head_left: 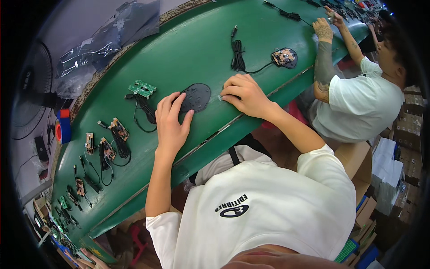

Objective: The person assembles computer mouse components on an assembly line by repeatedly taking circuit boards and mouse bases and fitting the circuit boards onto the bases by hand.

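Observation:
A black oval plate, which looks like the base of a computer mouse [197,97], lies flat on the green bench. My left hand [172,120] holds it at its left side, with the thumb at the near edge and the index finger at the far left. Just right of the plate, my right hand [244,95] pinches a small pale, see-through piece [220,97] close to the bench top. Its exact kind is too small to make out. Beyond my left hand sit a green circuit board [143,88] and a coiled black cable [144,107], partly hidden by that hand.
Further right lies a mouse base with a brown circuit board [283,57] and bundled cable [238,56]. Several cabled boards [107,148] line the left bench [148,166]. A blue tape roll [64,126] and fan [29,89] stand left. A co-worker [358,98] sits at right.

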`<move>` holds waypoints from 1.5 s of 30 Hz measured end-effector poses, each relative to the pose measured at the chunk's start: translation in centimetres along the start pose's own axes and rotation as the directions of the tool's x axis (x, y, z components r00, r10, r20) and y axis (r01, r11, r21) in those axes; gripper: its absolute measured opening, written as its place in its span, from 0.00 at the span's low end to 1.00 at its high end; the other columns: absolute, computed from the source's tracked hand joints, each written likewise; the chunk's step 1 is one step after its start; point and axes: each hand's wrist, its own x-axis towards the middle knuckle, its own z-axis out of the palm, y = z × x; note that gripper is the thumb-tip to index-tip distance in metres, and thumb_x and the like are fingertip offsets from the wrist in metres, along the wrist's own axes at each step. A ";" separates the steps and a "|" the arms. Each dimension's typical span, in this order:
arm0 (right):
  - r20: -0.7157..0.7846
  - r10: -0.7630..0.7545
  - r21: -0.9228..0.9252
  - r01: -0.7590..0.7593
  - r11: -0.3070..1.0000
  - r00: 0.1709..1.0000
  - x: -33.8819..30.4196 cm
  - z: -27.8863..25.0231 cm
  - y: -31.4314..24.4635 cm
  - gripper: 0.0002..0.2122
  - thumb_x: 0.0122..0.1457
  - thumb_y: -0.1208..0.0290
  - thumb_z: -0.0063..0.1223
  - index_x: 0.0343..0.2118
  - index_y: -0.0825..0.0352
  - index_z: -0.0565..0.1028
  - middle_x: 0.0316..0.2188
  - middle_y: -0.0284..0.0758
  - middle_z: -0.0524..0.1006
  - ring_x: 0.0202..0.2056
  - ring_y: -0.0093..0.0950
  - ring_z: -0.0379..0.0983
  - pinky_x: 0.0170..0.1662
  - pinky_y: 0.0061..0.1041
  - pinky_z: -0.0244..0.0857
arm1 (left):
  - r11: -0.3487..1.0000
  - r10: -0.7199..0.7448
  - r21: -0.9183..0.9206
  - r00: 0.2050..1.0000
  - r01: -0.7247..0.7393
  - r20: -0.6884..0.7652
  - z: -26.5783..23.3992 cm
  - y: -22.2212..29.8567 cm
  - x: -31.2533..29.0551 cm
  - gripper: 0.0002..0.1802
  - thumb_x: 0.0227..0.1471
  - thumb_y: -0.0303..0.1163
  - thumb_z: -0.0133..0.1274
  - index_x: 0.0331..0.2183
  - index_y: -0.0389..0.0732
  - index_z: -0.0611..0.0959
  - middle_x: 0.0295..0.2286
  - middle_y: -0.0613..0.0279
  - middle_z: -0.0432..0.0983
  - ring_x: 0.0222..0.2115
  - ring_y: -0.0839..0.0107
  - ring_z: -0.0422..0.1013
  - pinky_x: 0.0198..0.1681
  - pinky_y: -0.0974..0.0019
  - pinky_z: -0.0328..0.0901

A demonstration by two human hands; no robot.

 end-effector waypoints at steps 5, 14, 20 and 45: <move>-0.042 -0.020 0.144 0.026 0.989 0.999 1.8 1.4 -0.8 0.04 0.55 0.73 0.64 0.32 0.63 0.81 0.32 0.30 0.78 0.36 0.32 0.72 0.44 0.31 0.62 | 0.999 -0.036 -0.024 0.997 0.035 -0.067 0.9 0.4 -0.6 0.30 0.47 0.30 0.67 0.53 0.37 0.79 0.51 0.54 0.74 0.52 0.54 0.67 0.58 0.55 0.61; 0.142 -0.046 -0.045 0.052 0.998 0.989 5.5 3.7 -2.0 0.05 0.53 0.70 0.64 0.31 0.61 0.81 0.31 0.30 0.76 0.39 0.32 0.72 0.43 0.33 0.62 | 0.997 -0.012 -0.075 0.993 0.003 -0.114 1.4 -0.1 -0.5 0.29 0.46 0.27 0.65 0.52 0.36 0.78 0.49 0.55 0.75 0.51 0.54 0.68 0.54 0.55 0.61; 0.304 0.050 -0.067 -0.031 0.997 0.951 6.9 2.5 -3.1 0.05 0.52 0.70 0.63 0.31 0.62 0.80 0.31 0.32 0.76 0.39 0.36 0.72 0.43 0.35 0.63 | 0.997 0.006 -0.077 0.987 -0.019 -0.162 0.6 0.1 -1.2 0.28 0.47 0.28 0.65 0.51 0.36 0.79 0.49 0.53 0.75 0.52 0.53 0.68 0.53 0.53 0.63; -0.235 -0.018 0.171 0.060 0.983 0.972 18.5 8.9 -3.4 0.16 0.59 0.67 0.59 0.49 0.67 0.76 0.41 0.42 0.80 0.41 0.37 0.78 0.45 0.38 0.72 | 0.682 -0.440 -0.710 0.873 0.174 -0.209 -3.9 1.0 -6.3 0.16 0.56 0.16 0.57 0.47 0.29 0.79 0.40 0.57 0.80 0.42 0.72 0.76 0.48 0.69 0.68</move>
